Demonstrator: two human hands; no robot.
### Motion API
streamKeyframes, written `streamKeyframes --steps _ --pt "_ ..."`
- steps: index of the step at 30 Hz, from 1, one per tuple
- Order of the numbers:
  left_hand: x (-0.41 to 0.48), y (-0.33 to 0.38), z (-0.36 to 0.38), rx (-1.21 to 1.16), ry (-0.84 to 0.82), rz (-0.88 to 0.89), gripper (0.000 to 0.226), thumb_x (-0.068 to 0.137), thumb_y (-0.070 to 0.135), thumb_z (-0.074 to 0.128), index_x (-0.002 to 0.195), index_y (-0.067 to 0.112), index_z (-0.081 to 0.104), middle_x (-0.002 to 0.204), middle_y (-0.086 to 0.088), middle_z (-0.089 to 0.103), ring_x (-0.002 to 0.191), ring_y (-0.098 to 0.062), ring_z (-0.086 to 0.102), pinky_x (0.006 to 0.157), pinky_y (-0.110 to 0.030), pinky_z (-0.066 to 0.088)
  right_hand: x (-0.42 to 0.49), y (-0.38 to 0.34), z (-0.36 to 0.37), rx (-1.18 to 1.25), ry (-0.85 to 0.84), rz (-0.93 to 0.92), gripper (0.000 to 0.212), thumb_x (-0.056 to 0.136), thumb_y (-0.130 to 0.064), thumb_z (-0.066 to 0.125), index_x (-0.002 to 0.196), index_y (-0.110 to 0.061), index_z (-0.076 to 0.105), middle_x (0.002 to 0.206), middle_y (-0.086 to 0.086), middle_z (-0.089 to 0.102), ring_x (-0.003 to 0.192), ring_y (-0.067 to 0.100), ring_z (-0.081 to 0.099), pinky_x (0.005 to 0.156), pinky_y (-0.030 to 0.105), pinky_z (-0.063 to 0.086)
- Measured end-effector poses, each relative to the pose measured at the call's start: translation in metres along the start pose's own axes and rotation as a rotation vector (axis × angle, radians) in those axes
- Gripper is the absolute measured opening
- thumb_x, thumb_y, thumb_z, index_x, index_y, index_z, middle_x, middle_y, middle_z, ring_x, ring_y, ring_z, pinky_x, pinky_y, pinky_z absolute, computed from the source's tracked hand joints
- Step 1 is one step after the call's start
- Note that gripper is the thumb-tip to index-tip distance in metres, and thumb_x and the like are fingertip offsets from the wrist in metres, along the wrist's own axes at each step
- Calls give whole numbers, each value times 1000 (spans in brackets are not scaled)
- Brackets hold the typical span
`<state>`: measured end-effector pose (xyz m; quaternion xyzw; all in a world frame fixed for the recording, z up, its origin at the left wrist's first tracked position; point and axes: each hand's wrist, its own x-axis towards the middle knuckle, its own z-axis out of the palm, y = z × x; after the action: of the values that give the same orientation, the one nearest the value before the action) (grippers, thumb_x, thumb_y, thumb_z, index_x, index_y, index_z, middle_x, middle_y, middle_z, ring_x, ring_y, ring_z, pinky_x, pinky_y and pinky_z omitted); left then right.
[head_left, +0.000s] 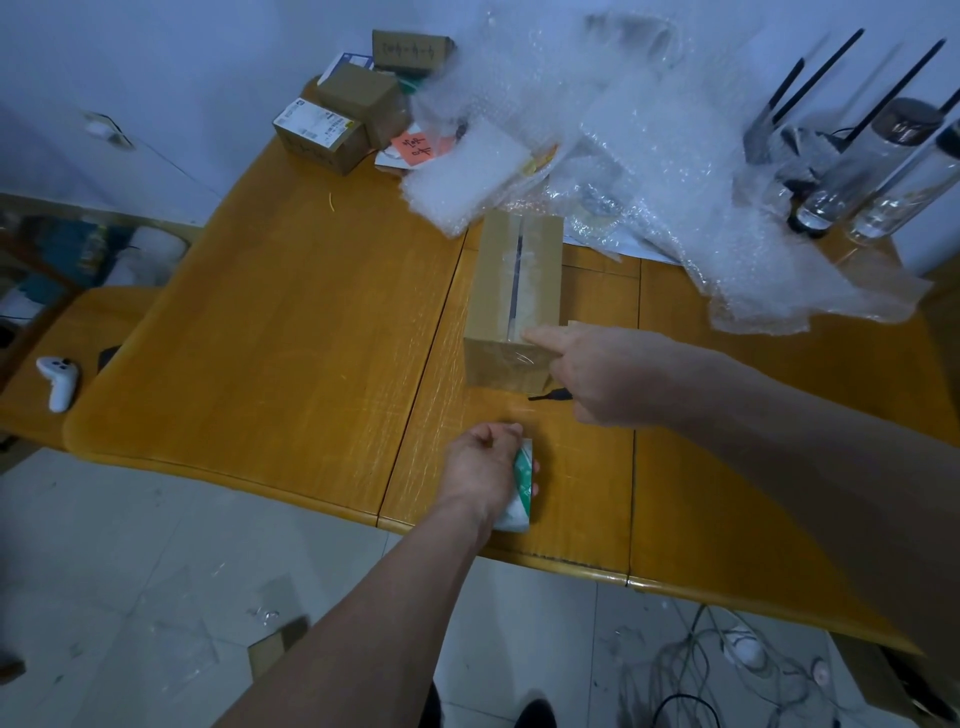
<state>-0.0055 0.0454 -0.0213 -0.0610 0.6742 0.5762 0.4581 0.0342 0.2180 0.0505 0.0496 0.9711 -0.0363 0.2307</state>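
Observation:
A brown cardboard box (519, 291) lies on the orange wooden table (291, 322), its top seam sealed with clear tape. My right hand (602, 379) is at the box's near right corner, one straight finger pressing the tape at the top edge. Its other fingers are curled, and the tip of a thin black tool (548, 396) sticks out from under them just above the table. Near the table's front edge, my left hand (483, 467) grips a green-and-white packet (522, 486) that rests on the table. What the packet is I cannot make out.
Heaped bubble wrap (623, 145) covers the back of the table behind the box. Small cardboard boxes (343, 114) stand at the back left, clear bottles (883, 176) at the back right. A white controller (58, 376) lies on a side bench at left. Cables (727, 670) trail on the floor.

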Motion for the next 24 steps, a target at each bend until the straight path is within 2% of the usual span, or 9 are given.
streamKeyframes --steps 2,4,6,8,10,12,13,17,24 --pt "-1 -1 -1 -1 3 3 15 100 26 61 107 16 70 94 -11 74 73 -19 71 52 -27 60 0 1 -3 -64 -10 -12 37 92 -21 60 124 -5 68 168 3 22 151 17 26 127 37 12" --pt "-2 -3 -5 -1 10 4 15 100 27 62 106 16 70 94 -11 75 74 -19 72 54 -28 61 -5 4 -4 -108 12 -30 36 96 -28 56 124 -9 68 168 4 21 153 16 20 128 40 8" --pt "-5 -6 -10 14 25 19 17 100 31 61 104 17 70 86 -7 74 69 -16 71 48 -23 57 -21 6 2 -85 72 -40 32 99 -32 51 118 -14 70 166 4 28 152 17 24 127 43 11" --pt "-8 -8 -15 36 40 39 20 101 34 59 104 17 71 80 -4 74 63 -13 69 43 -17 52 -47 7 17 50 97 13 29 102 -35 46 113 -19 68 160 0 36 146 16 36 124 42 25" --pt "-10 -10 -18 28 41 43 22 101 34 59 104 16 71 77 -4 74 61 -14 69 44 -17 53 -79 12 45 276 110 192 24 103 -37 45 106 -23 64 140 -4 50 117 10 54 103 34 48" --pt "-11 -12 -19 23 36 49 23 100 34 60 104 15 71 78 -6 75 60 -15 69 49 -21 56 -105 21 90 421 152 449 21 102 -39 47 103 -23 60 108 -6 52 88 7 53 80 33 53" --pt "-11 -13 -19 25 34 52 23 100 34 60 103 15 71 80 -8 75 61 -16 70 52 -23 58 -116 25 115 430 168 575 21 102 -39 49 102 -22 59 99 -6 49 83 9 52 76 37 53" --pt "-10 -17 -15 29 22 55 21 99 36 61 102 17 71 90 -16 78 70 -23 71 62 -33 62 -136 26 192 491 183 901 21 102 -37 53 89 -20 54 86 -3 52 77 17 55 74 45 53" --pt "-15 -19 -14 46 29 87 19 100 33 60 101 17 71 81 -9 76 64 -17 70 51 -23 56 -137 24 196 682 323 1043 20 97 -34 61 99 -17 50 76 2 60 64 22 60 52 36 45"
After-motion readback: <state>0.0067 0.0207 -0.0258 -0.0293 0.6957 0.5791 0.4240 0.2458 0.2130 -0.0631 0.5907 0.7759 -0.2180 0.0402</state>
